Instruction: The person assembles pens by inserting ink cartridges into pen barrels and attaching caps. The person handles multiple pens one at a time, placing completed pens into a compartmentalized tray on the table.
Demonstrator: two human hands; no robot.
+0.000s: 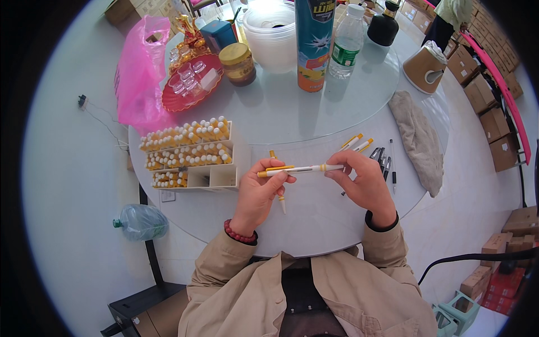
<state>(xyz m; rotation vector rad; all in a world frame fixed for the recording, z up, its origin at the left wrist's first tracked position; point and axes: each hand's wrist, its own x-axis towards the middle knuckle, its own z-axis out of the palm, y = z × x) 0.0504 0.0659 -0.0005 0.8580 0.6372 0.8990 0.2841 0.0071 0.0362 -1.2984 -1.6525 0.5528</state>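
Over the near part of the table, I hold a white and yellow pen [303,169] level between both hands. My left hand [251,194] is closed around its yellow end. The fingers of my right hand [368,182] pinch the pale cone at its other end. Behind my left fingers, a second yellow and white pen [282,205] shows in part. Beyond my right hand lie two yellow and white pens [352,141] and several black pens [385,163]. To the left stands a white divided box [240,151], mostly filled with rows of yellow, white-ended pens.
A glass turntable [269,121] bears a spray can [313,50], a water bottle [345,45], a jar [237,64], stacked plastic bowls [270,39] and a red tray [179,104]. A pink bag [143,78] is at the left; a grey cloth [418,140] lies right.
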